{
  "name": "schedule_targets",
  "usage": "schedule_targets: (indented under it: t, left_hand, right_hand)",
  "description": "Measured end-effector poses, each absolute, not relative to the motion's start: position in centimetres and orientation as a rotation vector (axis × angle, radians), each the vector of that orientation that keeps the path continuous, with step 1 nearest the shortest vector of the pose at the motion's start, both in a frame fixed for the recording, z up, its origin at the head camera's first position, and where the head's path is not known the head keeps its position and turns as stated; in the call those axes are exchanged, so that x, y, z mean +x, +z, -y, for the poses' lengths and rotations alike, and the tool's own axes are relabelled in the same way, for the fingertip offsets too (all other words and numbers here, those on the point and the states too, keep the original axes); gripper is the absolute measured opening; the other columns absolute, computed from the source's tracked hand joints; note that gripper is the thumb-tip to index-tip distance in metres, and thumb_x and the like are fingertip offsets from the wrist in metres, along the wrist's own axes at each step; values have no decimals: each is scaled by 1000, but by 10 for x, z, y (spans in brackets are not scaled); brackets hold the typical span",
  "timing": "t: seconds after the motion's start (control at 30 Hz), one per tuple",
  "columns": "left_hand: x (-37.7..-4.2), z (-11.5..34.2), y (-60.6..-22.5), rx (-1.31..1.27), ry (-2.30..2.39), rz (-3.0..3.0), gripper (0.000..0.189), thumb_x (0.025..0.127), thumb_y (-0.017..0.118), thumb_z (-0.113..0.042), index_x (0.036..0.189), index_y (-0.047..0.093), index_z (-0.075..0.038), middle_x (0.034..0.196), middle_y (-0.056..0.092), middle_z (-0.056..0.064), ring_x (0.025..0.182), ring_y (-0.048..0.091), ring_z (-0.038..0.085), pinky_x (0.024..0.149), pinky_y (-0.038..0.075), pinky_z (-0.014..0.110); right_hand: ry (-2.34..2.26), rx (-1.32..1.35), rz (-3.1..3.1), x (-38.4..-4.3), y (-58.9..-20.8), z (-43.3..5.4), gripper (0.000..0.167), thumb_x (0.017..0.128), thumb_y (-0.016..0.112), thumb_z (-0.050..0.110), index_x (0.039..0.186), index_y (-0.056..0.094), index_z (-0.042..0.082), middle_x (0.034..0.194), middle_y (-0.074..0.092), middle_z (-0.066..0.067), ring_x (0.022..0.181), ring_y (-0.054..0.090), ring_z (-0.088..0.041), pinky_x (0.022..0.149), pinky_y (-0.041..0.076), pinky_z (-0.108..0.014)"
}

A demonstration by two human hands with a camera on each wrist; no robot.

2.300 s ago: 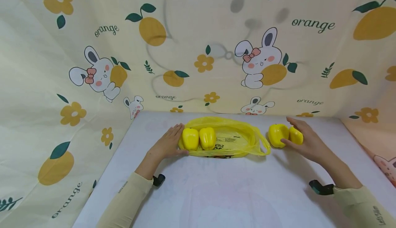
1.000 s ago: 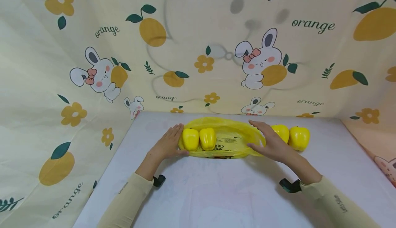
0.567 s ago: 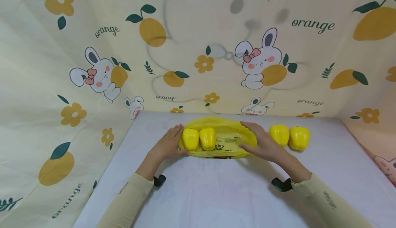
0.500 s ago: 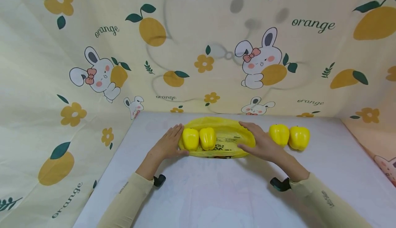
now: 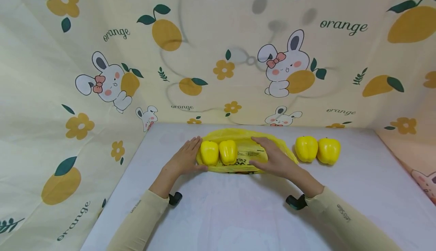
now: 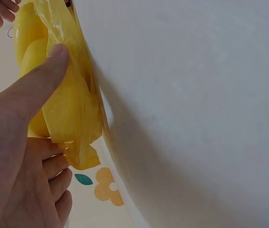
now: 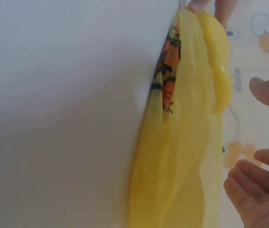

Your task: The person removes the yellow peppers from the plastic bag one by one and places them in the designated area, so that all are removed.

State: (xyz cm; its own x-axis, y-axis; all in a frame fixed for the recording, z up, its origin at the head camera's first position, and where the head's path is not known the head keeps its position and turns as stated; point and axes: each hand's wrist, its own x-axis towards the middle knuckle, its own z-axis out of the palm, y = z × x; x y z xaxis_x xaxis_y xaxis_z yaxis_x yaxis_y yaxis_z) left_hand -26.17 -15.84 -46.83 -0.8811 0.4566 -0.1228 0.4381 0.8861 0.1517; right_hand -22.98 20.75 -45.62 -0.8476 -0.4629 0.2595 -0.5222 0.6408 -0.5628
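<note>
A yellow plastic bag [image 5: 248,160] lies on its side, its mouth facing up toward the head camera. Two yellow bell peppers [image 5: 209,153] sit side by side at its left end. My left hand [image 5: 184,158] rests along that end, fingers straight; in the left wrist view its thumb lies against the bag [image 6: 75,109]. My right hand [image 5: 274,160] hovers over the bag's right half, thumb and fingers spread, nothing between them. In the right wrist view the right hand [image 7: 260,190] stands beside the bag [image 7: 172,180] with fingers loosely bent.
Two more yellow bell peppers [image 5: 306,148] stand together on the white table [image 5: 238,209], right of the bag. A patterned cloth [image 5: 204,54] with rabbits and oranges hangs behind the table and on both sides.
My right hand has moved left, from the two loose peppers to over the bag. The bag's right edge shows again behind that hand. My left hand has stayed put.
</note>
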Motion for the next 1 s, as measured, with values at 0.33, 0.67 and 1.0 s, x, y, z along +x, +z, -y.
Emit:
schedule_targets:
  t: [0.33, 0.67, 1.0]
  left_hand:
    - [-264, 160, -469, 702, 178, -2890, 117, 96, 74, -62, 171, 10, 0, 180, 9, 16, 167, 7, 30, 136, 4, 44]
    - [-261, 160, -467, 698, 223, -2884, 115, 96, 76, -58, 171, 12, 0, 180, 9, 17, 167, 9, 31, 137, 5, 44]
    - [-261, 160, -468, 701, 219, -2888, 116, 95, 76, -60, 171, 12, 0, 180, 9, 16, 167, 9, 31, 137, 5, 44]
  right_hand:
    - [1004, 844, 2796, -237, -464, -187, 87, 93, 86, 32, 162, 43, 2, 162, 48, -21, 147, 46, -43, 121, 42, -64]
    - [1030, 792, 2865, -237, -463, -166, 87, 95, 85, 37, 162, 42, 2, 164, 46, -21, 150, 43, -44, 123, 39, -64]
    - [1033, 772, 2885, -244, -468, -152, 89, 95, 85, 35, 163, 40, 1, 163, 46, -22, 150, 44, -43, 123, 40, -62]
